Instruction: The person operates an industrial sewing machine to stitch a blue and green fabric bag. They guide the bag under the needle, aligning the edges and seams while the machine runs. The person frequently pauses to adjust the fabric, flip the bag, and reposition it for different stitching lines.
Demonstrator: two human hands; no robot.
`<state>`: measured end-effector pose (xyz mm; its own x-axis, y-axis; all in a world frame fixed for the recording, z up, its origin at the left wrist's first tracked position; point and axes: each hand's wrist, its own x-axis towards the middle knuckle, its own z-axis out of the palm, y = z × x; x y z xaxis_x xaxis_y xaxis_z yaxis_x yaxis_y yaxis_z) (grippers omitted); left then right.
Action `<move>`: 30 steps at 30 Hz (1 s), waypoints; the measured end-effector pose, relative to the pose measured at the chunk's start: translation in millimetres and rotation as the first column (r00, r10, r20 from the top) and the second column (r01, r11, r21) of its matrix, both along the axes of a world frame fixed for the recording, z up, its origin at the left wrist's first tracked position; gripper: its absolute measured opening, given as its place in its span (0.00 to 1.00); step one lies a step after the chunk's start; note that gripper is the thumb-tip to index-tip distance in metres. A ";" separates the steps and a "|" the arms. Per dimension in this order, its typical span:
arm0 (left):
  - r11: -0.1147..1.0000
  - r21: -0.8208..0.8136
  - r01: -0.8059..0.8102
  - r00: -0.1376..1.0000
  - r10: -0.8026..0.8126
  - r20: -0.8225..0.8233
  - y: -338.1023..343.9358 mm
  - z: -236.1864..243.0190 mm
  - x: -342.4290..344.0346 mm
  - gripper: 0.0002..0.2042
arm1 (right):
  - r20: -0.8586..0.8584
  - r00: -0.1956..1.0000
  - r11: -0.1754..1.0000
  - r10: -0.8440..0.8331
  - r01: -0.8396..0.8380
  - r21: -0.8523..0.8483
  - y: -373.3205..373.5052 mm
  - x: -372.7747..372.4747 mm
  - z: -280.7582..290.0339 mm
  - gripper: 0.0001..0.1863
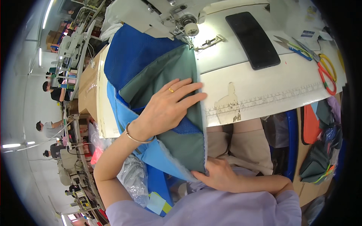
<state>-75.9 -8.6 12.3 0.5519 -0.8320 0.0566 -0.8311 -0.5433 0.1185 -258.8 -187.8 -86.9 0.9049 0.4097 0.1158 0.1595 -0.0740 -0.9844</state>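
A layered fabric piece [151, 79] in grey-green, dark blue and light blue lies under the sewing machine head [177, 19], its right edge running up to the needle area. On top of it rests my left hand [169, 107], flat with fingers stretched toward that edge; a ring and a bangle show on it. Lower down, my right hand [218, 175] pinches the bottom corner of the fabric, thumb on top, with part of the fingers hidden. The light blue layer [162, 160] hangs off the table edge toward my lap.
A black phone [253, 40] lies on the machine table, with small blue-handled snips [299, 52] and red-and-yellow scissors [326, 71] beyond it. A printed ruler strip [271, 96] runs along the near edge. Fabric scraps [318, 162] lie at right; people work at machines far left.
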 end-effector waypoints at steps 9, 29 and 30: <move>0.971 0.199 0.134 0.937 -0.189 0.292 -35.4 12.5 66.4 0.09 | 0.047 0.998 0.997 0.036 -0.032 -0.071 -5.4 -2.1 21.4 0.15; 0.900 0.098 0.424 0.844 -0.354 -0.403 -26.6 -3.1 -83.9 0.06 | 0.165 0.984 0.992 0.065 -0.046 -0.121 -47.7 14.2 -11.7 0.12; 0.902 0.086 0.422 0.847 -0.359 -0.391 -25.9 -4.3 -83.7 0.06 | 0.325 0.944 0.978 -0.062 0.121 -0.168 -53.5 27.5 -9.0 0.13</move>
